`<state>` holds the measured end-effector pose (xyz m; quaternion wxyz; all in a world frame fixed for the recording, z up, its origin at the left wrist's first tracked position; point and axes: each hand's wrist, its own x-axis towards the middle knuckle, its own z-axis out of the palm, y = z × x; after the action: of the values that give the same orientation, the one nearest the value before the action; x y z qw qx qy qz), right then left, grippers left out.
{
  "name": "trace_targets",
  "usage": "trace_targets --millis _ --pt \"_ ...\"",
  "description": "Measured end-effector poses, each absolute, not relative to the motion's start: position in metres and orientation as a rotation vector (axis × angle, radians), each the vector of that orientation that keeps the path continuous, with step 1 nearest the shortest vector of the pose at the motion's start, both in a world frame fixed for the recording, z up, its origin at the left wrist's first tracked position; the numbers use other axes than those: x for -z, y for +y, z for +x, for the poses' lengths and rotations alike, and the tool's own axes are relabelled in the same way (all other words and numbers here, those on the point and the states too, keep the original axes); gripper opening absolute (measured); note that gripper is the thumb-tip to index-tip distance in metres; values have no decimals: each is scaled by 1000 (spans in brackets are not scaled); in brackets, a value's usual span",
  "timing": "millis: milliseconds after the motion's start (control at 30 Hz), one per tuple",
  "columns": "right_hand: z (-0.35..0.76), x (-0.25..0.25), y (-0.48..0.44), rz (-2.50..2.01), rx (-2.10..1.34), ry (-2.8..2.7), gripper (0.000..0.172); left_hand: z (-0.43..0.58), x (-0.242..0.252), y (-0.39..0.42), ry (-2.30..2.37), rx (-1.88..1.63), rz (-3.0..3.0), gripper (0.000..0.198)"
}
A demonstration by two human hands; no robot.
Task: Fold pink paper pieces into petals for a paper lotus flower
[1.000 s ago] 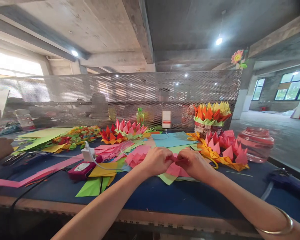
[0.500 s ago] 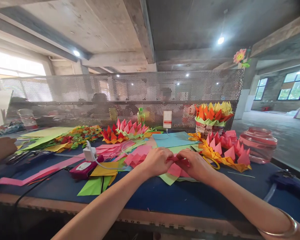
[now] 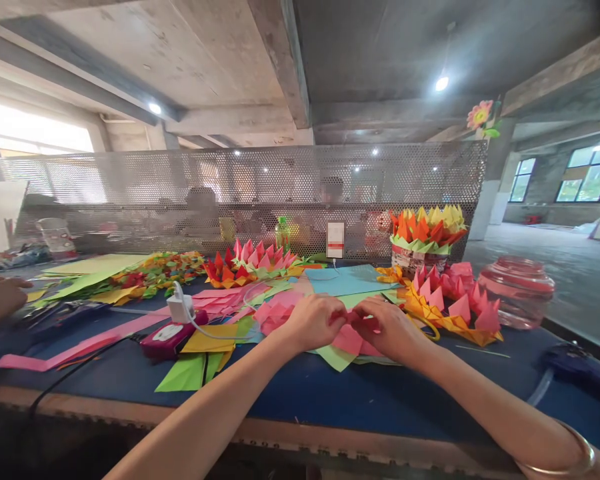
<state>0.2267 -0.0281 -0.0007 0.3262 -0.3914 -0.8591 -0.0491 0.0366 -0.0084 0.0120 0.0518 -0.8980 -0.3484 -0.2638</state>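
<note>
The pink paper is in the middle of the frame, low over the bench. The left hand and right hand both pinch it, fingers closed. To the right lies a paper flower, then a jar.

Blue table bears paper sheets, perhaps a phone.

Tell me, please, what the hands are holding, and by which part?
A small folded pink paper piece, pinched between both: the left hand grips its left end, the right hand its right end.
</note>
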Motion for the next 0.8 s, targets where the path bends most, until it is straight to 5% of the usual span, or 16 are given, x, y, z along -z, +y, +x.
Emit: trace_targets --millis 533,800 --pt "228 -2 -33 -1060 138 -2253 20 44 -12 -19 -873 814 -2715 17" --pt "226 0 -32 -1038 84 -2291 6 40 -10 -13 -938 794 -2682 19"
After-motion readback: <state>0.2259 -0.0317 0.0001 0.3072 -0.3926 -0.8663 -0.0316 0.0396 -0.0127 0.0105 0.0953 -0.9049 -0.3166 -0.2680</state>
